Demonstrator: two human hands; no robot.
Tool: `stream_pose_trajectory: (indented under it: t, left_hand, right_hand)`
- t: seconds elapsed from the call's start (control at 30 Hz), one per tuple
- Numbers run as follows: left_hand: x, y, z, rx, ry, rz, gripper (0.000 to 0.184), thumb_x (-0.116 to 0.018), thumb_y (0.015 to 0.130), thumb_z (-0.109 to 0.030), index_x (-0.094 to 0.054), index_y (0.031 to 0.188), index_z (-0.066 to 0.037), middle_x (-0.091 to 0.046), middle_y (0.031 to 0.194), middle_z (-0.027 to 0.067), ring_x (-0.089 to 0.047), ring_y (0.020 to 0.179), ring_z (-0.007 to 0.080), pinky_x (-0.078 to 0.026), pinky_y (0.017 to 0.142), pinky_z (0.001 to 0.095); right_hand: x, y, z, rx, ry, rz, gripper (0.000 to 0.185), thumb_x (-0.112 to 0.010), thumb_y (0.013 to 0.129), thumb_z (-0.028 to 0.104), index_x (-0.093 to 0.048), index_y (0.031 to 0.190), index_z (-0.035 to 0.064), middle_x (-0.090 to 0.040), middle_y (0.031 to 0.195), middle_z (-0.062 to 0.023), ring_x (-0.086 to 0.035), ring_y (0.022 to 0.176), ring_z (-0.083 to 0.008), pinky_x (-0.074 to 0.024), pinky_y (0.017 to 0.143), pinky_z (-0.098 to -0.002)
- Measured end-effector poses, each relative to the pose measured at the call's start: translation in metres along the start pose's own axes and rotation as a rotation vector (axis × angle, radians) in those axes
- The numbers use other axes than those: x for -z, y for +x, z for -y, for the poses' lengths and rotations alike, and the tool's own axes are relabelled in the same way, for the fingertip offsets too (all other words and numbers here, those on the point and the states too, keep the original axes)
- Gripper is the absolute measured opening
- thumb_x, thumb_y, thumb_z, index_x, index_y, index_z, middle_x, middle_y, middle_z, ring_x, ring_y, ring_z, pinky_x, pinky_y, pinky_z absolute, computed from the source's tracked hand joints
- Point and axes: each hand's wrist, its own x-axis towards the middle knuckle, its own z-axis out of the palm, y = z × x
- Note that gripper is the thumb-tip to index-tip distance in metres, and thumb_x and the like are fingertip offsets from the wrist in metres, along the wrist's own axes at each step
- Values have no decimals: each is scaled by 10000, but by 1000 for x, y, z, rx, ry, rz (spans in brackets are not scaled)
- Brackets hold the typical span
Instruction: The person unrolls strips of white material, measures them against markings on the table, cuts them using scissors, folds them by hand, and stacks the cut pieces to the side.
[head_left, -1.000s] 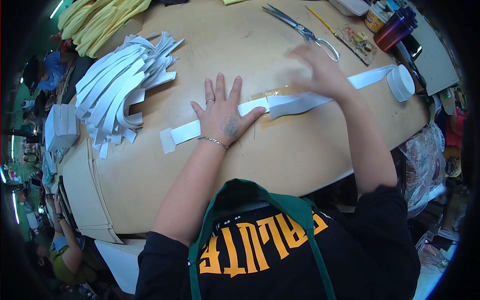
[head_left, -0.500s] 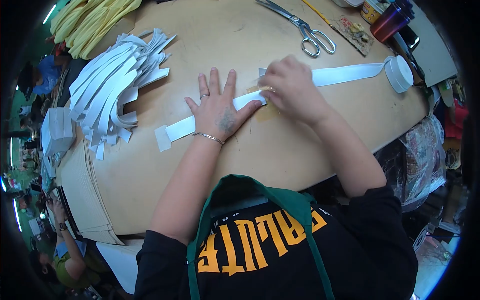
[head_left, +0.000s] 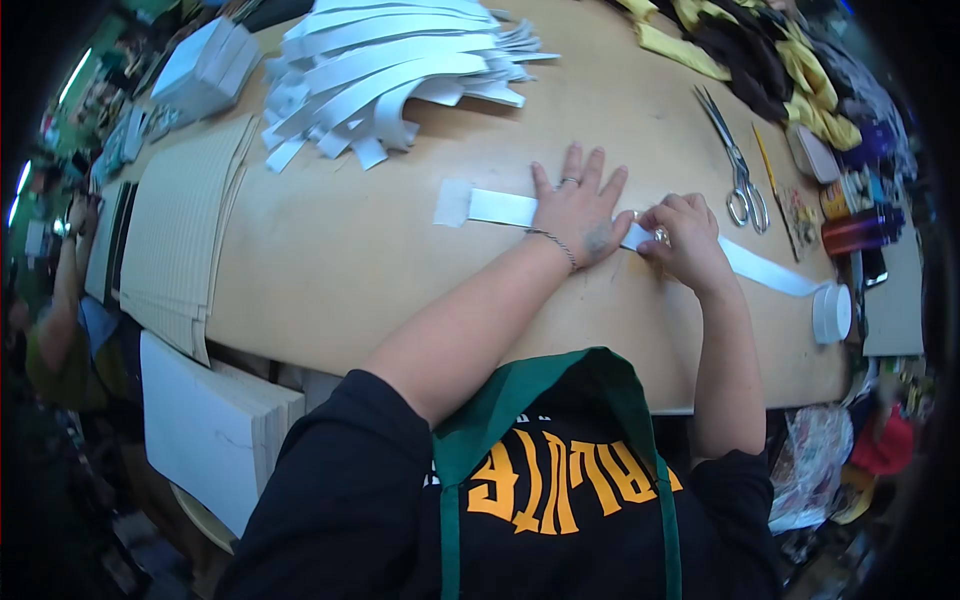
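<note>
A white strip lies flat on the table, with a pale, translucent patch at its left end. My left hand presses on the strip, palm down and fingers spread. Close beside its thumb, my right hand is closed, with thumb and fingertips pinching the strip near its right end. Something shiny shows at those fingertips, too small to make out. From behind the right hand, a white band runs to a white roll at the right.
A heap of cut white strips lies at the back. Scissors, a yellow pencil-like stick and a dark tumbler are on the right. Stacked boards and a white box stand left. Another person's arm shows far left.
My view has turned, so the table's contents appear shifted. My right hand, blurred over the strip before, now pinches it steadily beside my left thumb. The left hand stays spread on the strip.
</note>
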Motion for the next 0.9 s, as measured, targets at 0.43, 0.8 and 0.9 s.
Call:
stream_pose_trajectory:
  t: [0.43,0.8,0.9]
  left_hand:
    - [19,-15,11,-172,-255,-17,540,-463,869,-433,-427,1313,-129,-436,1303,144,-361,1263,291,-242,988,624]
    - [135,-51,105,-496,-311,-247,60,-590,821,-47,-608,879,-46,-606,790,103,-608,747,259,-488,648,328]
    - [190,0,163,-501,-145,-409,149,-552,908,-135,-593,921,8,-594,781,105,-581,707,188,-466,658,279]
  right_hand:
    - [8,-6,27,-144,77,10,219,-734,647,96,-582,804,90,-586,813,-2,-503,953,-237,-189,1037,-588]
    - [33,-19,14,182,371,-290,380,-750,642,130,-599,990,116,-564,966,-46,-489,999,-252,-331,935,-380]
    - [39,-31,-28,71,284,-304,482,-744,670,175,-576,1118,114,-554,1070,-68,-476,1063,-265,-347,928,-403]
